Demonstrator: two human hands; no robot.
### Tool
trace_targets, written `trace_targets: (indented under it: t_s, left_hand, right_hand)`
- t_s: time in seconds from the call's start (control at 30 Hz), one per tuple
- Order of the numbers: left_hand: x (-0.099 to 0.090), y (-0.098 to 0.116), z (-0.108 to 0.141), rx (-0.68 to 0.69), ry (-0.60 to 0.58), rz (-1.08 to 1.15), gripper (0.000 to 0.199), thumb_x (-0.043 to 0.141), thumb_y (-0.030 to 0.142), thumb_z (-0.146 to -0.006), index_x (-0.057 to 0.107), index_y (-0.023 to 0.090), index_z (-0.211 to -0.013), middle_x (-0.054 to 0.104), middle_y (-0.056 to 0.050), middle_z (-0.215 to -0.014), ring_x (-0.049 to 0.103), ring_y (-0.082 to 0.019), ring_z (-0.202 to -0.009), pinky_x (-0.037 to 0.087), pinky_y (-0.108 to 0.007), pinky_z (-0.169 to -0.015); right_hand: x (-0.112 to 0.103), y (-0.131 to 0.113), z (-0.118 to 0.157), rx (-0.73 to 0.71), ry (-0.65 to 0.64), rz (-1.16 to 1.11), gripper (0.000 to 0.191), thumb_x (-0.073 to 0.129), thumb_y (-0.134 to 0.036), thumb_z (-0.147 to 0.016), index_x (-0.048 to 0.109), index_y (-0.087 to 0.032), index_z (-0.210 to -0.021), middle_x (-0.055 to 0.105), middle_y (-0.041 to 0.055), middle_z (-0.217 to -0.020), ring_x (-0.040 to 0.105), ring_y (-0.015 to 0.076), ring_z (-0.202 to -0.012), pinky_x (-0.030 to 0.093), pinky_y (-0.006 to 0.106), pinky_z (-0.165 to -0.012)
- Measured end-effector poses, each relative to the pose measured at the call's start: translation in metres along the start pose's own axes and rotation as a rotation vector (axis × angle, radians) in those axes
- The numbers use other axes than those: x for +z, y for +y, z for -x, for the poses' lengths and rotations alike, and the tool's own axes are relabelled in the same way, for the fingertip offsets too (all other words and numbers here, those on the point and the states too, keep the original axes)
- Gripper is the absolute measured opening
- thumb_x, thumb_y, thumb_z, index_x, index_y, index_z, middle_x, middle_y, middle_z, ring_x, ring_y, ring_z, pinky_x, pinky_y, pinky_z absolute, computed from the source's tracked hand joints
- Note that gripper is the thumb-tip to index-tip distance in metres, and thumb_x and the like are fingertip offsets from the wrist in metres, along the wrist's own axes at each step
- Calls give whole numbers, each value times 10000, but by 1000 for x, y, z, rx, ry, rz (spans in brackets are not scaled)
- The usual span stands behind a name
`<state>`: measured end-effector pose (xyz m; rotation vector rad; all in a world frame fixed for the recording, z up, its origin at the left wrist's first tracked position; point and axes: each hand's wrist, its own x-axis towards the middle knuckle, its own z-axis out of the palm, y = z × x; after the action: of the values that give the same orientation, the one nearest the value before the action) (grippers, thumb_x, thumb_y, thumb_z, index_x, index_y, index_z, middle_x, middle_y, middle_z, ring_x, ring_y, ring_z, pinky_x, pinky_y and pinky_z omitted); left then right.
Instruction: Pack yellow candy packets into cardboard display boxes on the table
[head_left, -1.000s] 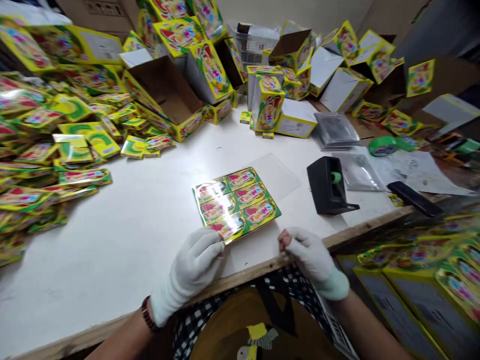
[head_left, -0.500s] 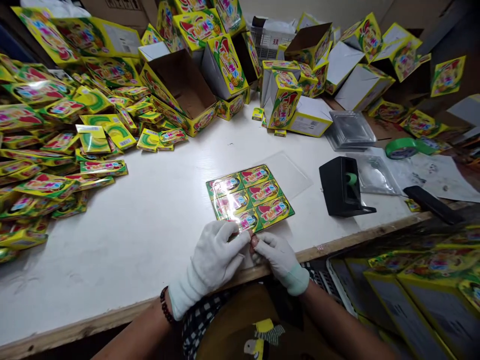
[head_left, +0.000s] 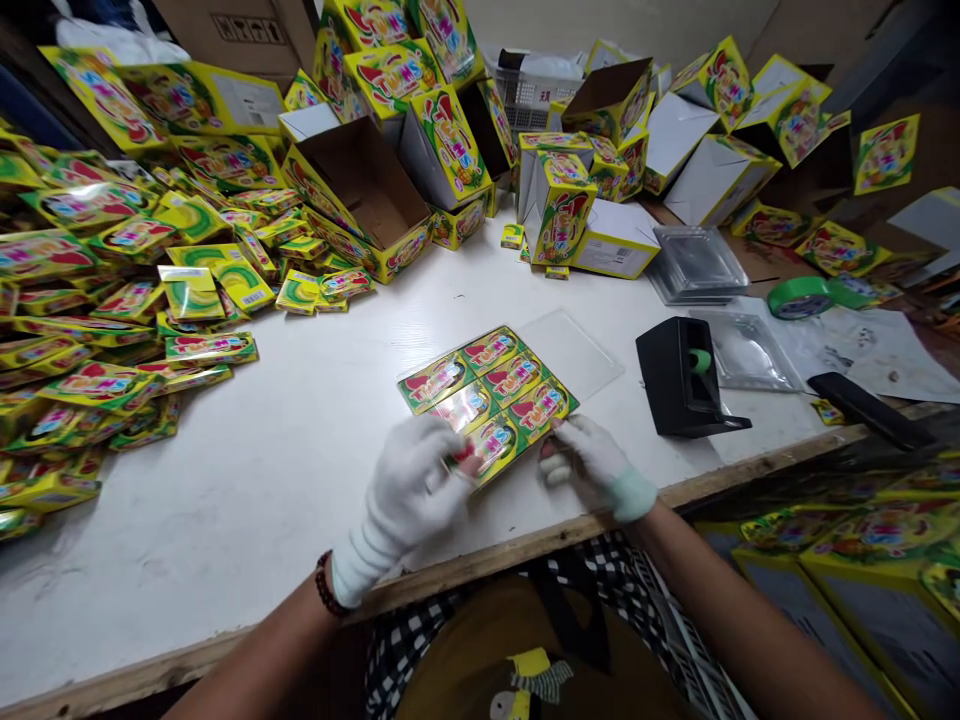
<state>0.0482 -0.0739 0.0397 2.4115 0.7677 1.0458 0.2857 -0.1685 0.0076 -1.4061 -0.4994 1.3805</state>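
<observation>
A flat pack of small printed boxes (head_left: 513, 380), set in rows with shiny clear plastic over or around them, lies tilted at the front middle of the white table. My left hand (head_left: 420, 475), in a white glove with bare fingertips, pinches its near left edge and is slightly blurred. At the near right corner, my right hand (head_left: 592, 458), gloved the same way, grips the pack with the thumb at the edge and the other fingers curled below. Partly under the pack's far right side lies a clear plastic sheet or lid (head_left: 581, 352).
A heap of small yellow-green boxes (head_left: 112, 300) covers the left side. Larger cartons (head_left: 367, 190) stand along the back. To the right are a black tape dispenser (head_left: 671, 380), stacked clear trays (head_left: 697, 262), green tape rolls (head_left: 801, 298) and a black phone-like object (head_left: 866, 408).
The pack has shifted slightly left and turned. My right hand has moved right and up from the near edge to the right corner; my left hand has moved slightly left.
</observation>
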Motion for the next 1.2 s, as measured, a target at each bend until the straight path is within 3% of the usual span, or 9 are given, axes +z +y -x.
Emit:
trace_targets:
  t_s: [0.1, 0.23, 0.37, 0.57, 0.77, 0.9, 0.97, 1.1, 1.2]
  left_hand:
    - [-14, -28, -22, -364, 200, 34, 328, 672, 372, -800, 629, 143, -1030, 632, -79, -975, 582, -187, -829, 494, -354, -755]
    - [-7, -34, -17, -779, -36, 436, 377, 645, 437, -794, 637, 114, -988, 659, -56, -869, 601, -159, -726, 509, -304, -662]
    - [16, -4, 20, -835, -4, 579, 373, 669, 396, -803, 619, 130, -1060, 691, -69, -957, 657, -184, -844, 554, -334, -761]
    - [28, 10, 50, -608, 133, 398, 302, 627, 291, -880, 586, 156, -1147, 676, -104, -1087, 683, -169, -890, 590, -343, -805]
    - [22, -8, 57, 192, 30, 11, 221, 621, 76, -823, 641, 201, -1005, 657, -116, -1155, 670, -188, -982, 591, -317, -801]
    - [18, -14, 60, 253, 31, -16, 271, 623, 41, -809, 607, 186, -1037, 663, -124, -1105, 667, -188, -987, 596, -301, -801]
    - [18, -13, 59, 221, 49, -11, 242, 613, 48, -821, 608, 191, -1017, 662, -116, -1078, 673, -183, -976, 599, -287, -790]
    - [31, -9, 51, 241, 109, -46, 225, 615, 57, -831, 613, 199, -1005, 653, -96, -1038, 675, -165, -892, 597, -270, -738]
    - [50, -5, 41, 268, 156, -49, 249, 638, 45, -811, 602, 195, -1006, 630, -103, -1034, 662, -174, -877, 592, -289, -720]
  right_hand:
    - [-13, -35, -41, -102, 58, 326, 389, 669, -515, -763, 523, -182, -902, 609, 26, -705, 572, 145, -544, 451, 273, -501]
    - [-8, -68, -73, -640, 325, 1047, 422, 634, -380, -796, 585, -126, -1129, 645, 167, -1104, 626, 282, -964, 499, 426, -833]
    - [19, -61, -57, -934, -44, 1600, 517, 484, -448, -951, 527, -156, -1375, 442, 200, -1467, 361, 386, -1365, 277, 584, -1086]
    - [31, -20, -1, -1060, -283, 1719, 583, 469, -461, -972, 408, -217, -1499, 380, 179, -1543, 230, 400, -1457, 128, 655, -1143]
    - [34, 18, 19, -1183, -221, 1590, 494, 486, -218, -946, 482, -204, -1439, 453, 134, -1521, 311, 346, -1446, 200, 606, -1176]
    - [0, 14, 35, -1216, -334, 1322, 435, 437, -153, -927, 563, -211, -1340, 569, 112, -1417, 461, 270, -1363, 369, 499, -1124]
    - [-39, -1, 43, -1138, -114, 1141, 373, 442, -184, -931, 607, -234, -1262, 646, 111, -1289, 580, 236, -1224, 466, 426, -1029]
    - [-137, -36, 50, -819, 952, 832, 376, 495, -369, -912, 631, -183, -1209, 646, 144, -1193, 590, 270, -1119, 446, 459, -986]
    - [-189, -50, 41, -534, 1053, 711, 462, 455, -490, -887, 705, -139, -1055, 670, 168, -1122, 581, 293, -1076, 454, 461, -916]
